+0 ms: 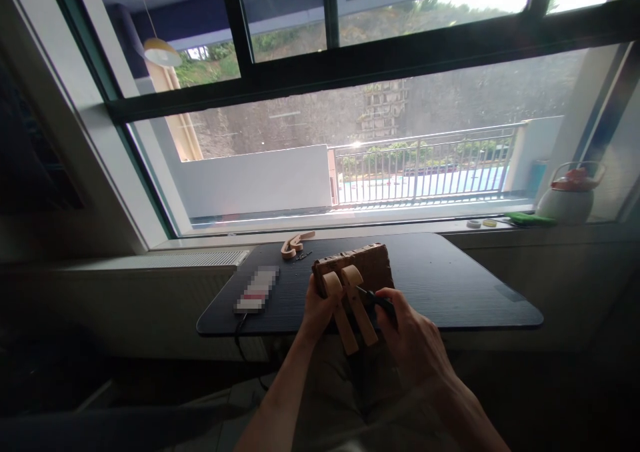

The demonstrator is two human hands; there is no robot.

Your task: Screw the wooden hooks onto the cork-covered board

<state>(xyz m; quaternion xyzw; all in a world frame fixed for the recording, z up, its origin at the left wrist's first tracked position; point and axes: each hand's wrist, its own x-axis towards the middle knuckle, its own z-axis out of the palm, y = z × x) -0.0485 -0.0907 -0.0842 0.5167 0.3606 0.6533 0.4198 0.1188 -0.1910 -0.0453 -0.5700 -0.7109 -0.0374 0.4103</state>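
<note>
Left hand (318, 309) pinches the board (376, 269); right hand (413, 335) grips a screwdriver (371, 297), which, if pushed at a slant, could slip across the hook (358, 305) toward the left hand.

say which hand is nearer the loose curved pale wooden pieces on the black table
Left. The left hand is slightly right of the pieces, right hand farther right.
</note>
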